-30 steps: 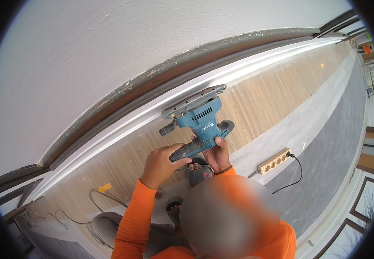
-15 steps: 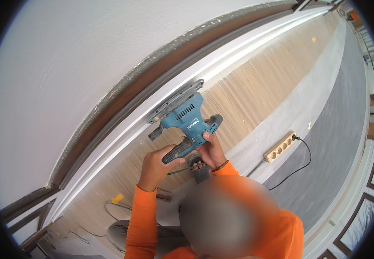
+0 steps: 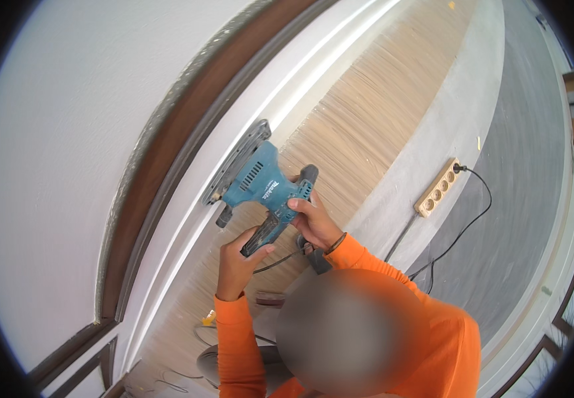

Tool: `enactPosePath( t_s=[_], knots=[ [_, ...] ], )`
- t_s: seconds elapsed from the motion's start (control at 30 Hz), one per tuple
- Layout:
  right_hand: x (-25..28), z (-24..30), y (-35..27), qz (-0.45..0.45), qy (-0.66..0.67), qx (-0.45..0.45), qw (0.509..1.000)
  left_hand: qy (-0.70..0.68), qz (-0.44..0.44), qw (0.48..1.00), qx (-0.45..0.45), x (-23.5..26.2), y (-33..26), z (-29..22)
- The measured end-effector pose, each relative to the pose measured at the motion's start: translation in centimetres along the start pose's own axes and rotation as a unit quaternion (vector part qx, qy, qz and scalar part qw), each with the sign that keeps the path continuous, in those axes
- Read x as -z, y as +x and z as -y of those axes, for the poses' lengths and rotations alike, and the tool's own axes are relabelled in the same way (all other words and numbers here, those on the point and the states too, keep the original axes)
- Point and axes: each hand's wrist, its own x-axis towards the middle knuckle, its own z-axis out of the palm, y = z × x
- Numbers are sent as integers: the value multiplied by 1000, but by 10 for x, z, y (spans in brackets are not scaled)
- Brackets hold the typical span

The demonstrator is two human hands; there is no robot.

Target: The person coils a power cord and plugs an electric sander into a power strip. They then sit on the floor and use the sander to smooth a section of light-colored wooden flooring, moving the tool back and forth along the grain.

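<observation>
Blue sander [image 3: 260,176] at white trim [image 3: 194,192], pad toward wall [image 3: 55,166]. Left hand's [image 3: 235,264] fingers clamped round its dark handle, right hand's [image 3: 315,222] round body. Power strip [image 3: 437,190] and black cord [image 3: 490,199] on floor [image 3: 393,106], right. Blurred round shape [image 3: 353,331] hides lower middle.

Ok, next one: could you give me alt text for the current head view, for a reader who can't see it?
A left hand and a right hand, both in orange sleeves, hold a teal power sander by its handle and body, its flat pad facing white wall trim. To the right, a beige power strip lies on gray floor.
</observation>
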Motion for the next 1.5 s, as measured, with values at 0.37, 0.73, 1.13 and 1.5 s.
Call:
enactPosePath(
  t_s=[0.37,0.73,1.13,1.5],
  knots=[
    [2,-2,-2,-16,31,-21,999,17,-2,999,51,-2,-3,4],
    [4,-4,-5,0,48,-48,998,51,-11,996,75,-1,-8,2],
    [3,-5,-4,0,47,-35,998,69,-24,997,17,-6,-6,5],
    [-16,-53,-27,67,28,-162,984,68,-45,996,41,38,-74,67]
  ],
)
